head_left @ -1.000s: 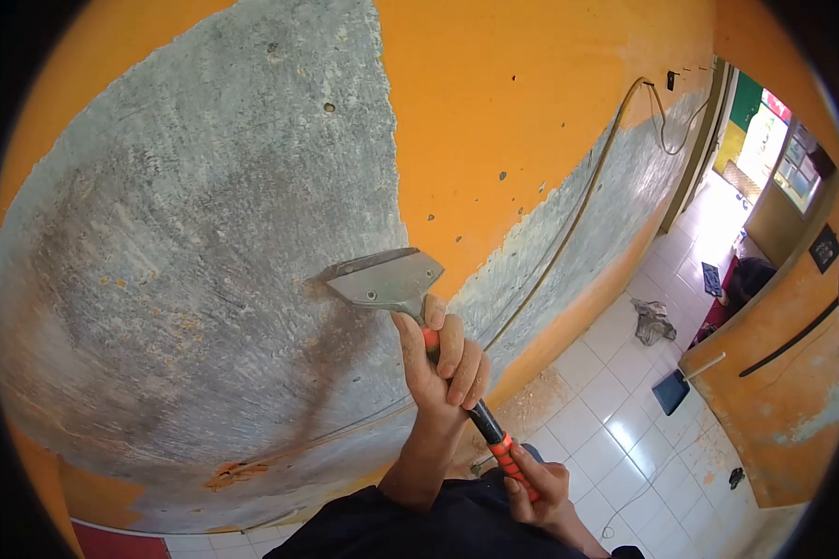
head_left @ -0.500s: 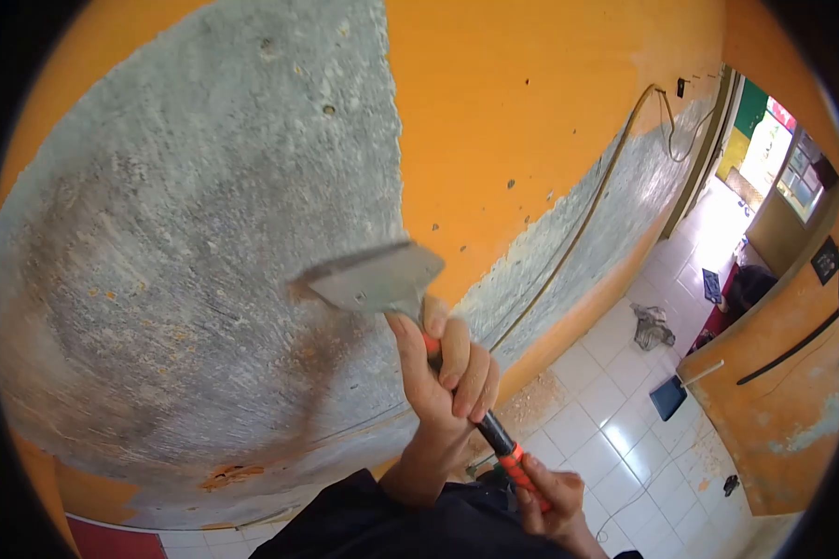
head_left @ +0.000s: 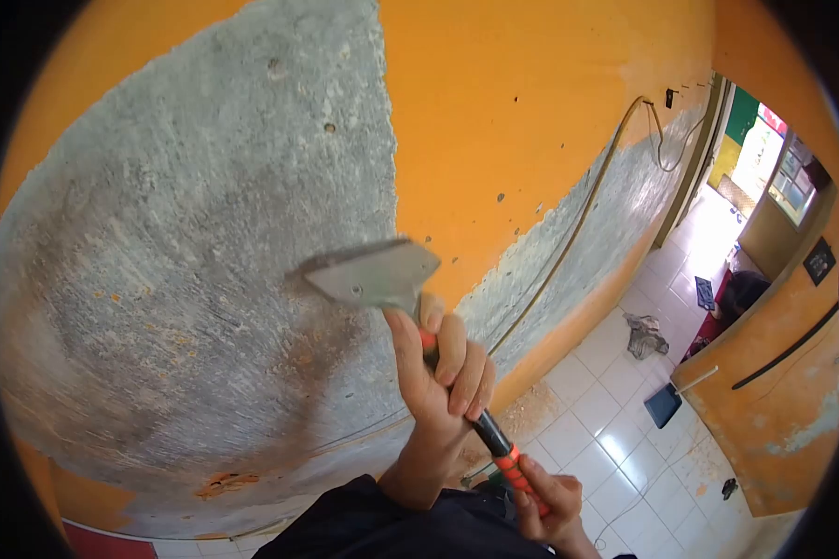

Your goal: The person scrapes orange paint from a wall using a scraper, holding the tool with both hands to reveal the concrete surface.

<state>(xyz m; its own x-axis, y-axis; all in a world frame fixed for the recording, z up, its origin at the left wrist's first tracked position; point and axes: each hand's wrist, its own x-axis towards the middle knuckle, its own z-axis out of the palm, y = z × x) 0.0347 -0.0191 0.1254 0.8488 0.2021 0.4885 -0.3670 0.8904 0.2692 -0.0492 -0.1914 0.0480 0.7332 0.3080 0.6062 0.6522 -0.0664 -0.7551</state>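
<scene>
A wide-bladed scraper (head_left: 375,273) with a long black and red handle lies against the stripped grey part of the wall (head_left: 214,186), near its border with the orange paint (head_left: 494,121). The blade's far edge is blurred. Closed around the upper handle, just below the blade, is my left hand (head_left: 443,368), thumb along one side. Lower down, my right hand (head_left: 550,503) grips the red end of the handle.
A yellowish hose (head_left: 583,219) hangs along the wall. On the tiled floor (head_left: 569,391) are a crumpled grey bag (head_left: 645,336), a blue dustpan (head_left: 664,406) and scattered debris. A person (head_left: 744,293) is low down near the doorway.
The view has shifted slightly. Against the wall marks, the scraper blade has moved a little upward. Both hands keep the same hold.
</scene>
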